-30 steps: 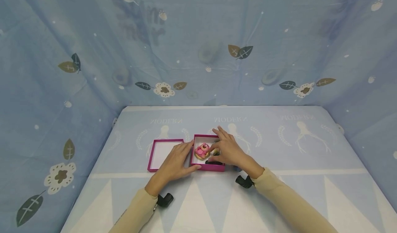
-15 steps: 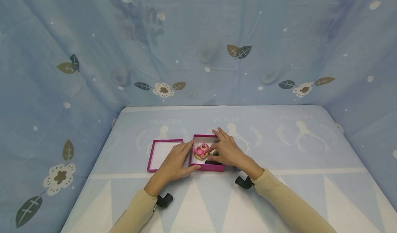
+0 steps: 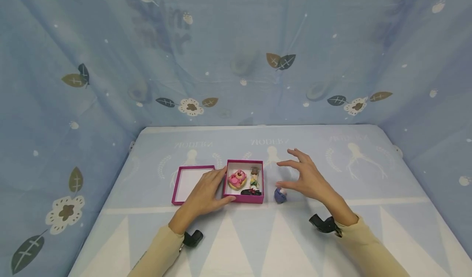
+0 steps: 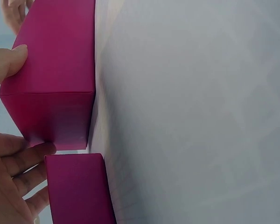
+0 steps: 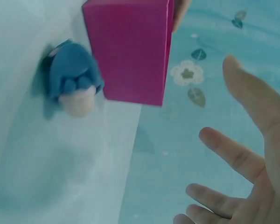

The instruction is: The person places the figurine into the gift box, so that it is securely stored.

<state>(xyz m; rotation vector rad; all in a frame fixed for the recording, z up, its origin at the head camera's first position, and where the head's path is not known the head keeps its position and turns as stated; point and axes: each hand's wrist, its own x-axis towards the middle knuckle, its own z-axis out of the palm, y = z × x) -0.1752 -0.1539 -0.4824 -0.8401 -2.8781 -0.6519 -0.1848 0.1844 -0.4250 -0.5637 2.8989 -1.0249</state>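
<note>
Soft, muted light covers the table [image 3: 280,248], with faint shadow toward its near edge beside the right sleeve [image 3: 368,248]. The right wrist view is teal and hazy, its figurine [image 5: 75,70] apparently out of focus.

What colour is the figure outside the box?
The figure is mostly blue, partly a pale pinkish tone; the right wrist view shows it best.

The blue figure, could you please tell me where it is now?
In the head view, the blue figure is on the table, just right of the magenta box, near the right hand.
</note>
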